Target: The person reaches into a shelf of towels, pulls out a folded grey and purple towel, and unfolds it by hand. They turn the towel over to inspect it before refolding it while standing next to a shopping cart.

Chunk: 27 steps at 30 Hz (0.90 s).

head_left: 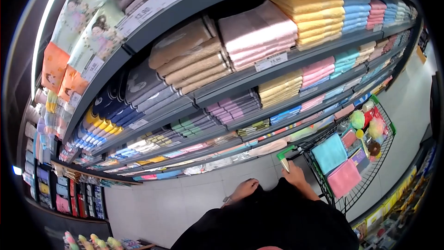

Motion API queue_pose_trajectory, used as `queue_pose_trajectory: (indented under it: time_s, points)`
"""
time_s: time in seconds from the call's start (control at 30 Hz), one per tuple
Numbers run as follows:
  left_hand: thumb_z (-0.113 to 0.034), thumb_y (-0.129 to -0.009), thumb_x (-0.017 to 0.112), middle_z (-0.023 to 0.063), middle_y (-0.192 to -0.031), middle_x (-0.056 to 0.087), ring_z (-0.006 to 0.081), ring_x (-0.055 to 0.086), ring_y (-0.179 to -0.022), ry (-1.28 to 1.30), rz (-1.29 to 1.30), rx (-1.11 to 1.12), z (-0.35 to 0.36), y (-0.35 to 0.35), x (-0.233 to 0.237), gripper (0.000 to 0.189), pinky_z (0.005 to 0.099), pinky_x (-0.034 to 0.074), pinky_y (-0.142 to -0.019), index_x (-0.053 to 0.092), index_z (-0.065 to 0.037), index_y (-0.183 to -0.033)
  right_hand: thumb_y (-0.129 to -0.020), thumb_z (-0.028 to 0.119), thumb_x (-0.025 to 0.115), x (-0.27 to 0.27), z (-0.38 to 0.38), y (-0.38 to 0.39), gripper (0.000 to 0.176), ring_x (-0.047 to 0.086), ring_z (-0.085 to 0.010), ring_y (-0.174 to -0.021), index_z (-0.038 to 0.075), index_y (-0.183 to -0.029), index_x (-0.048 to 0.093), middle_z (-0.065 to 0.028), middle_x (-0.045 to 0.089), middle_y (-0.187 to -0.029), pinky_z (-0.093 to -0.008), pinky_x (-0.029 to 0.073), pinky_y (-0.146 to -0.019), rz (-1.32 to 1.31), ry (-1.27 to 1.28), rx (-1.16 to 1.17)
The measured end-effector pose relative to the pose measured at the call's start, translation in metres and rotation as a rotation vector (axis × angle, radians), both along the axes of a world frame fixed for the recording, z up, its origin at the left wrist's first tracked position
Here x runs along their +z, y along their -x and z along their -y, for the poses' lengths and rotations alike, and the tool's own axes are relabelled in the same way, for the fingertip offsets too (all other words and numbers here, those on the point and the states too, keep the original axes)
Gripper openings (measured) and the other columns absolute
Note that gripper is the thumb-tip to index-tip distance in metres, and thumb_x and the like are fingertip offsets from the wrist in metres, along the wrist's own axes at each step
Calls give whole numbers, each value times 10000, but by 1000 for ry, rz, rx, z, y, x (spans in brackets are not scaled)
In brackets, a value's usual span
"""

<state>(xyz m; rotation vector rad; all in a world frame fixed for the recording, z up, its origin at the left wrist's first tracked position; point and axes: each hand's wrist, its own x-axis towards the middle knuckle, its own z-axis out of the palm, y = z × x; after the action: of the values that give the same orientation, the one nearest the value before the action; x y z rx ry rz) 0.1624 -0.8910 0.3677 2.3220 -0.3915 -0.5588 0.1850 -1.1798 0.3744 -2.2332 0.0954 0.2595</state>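
Observation:
My right hand (295,174) is closed round the pale part of the shopping cart handle (286,153), close to its green end. In the cart (319,176) lie a folded turquoise towel (329,153) and a folded pink towel (344,178). Beside them are fluffy pompom-like items, one green (357,119) and one pink-yellow (377,128), and several small packaged goods. My left hand (244,189) is in front of my body, its fingers curled with nothing visible in them. It touches neither the cart nor the shelves.
Long grey shelves (208,93) curve across the view, stacked with folded towels: brown (189,60), pale pink (259,32) and yellow (307,14). Price tags (271,61) line their edges. Another display (388,210) stands at the lower right. Tiled floor (185,203) lies below the shelves.

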Motion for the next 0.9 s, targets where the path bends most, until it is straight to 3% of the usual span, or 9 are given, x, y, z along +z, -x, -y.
queue_pose_trajectory:
  time_s: [0.2, 0.27, 0.37, 0.9]
  points:
    - [-291, -980, 526, 155, -1123, 679, 360, 649, -1007, 17, -44, 18, -24, -11, -2, 309, 390, 508, -889, 636, -75, -1172, -864, 268, 629, 1, -18, -3, 373, 626, -486, -875, 47, -1147, 528, -262, 663, -980, -567, 490, -775, 149, 12, -119]
    - [-288, -978, 528, 157, -1120, 680, 362, 647, -1013, 7, -45, 8, -30, -12, 0, 307, 394, 506, -893, 639, -77, -1171, -879, 266, 631, 5, -24, -6, 453, 612, -488, -947, 43, -1249, 492, -268, 654, -1023, -539, 494, -816, 185, -10, -162]
    - [-283, -972, 532, 159, -1111, 683, 365, 645, -1017, 6, -43, 0, -42, -18, -4, 301, 400, 505, -894, 645, -81, -1165, -881, 256, 627, 2, -36, -6, 471, 612, -484, -959, 33, -1270, 483, -266, 651, -1046, -528, 496, -824, 278, 18, -227]
    - [-234, -939, 528, 177, -1080, 681, 364, 640, -1011, 43, -67, 63, -60, -8, -12, 271, 410, 504, -875, 658, -52, -1093, -866, 248, 623, 6, -41, -9, 432, 629, -476, -890, 75, -1246, 513, -262, 669, -964, -562, 492, -778, 156, 137, -212]
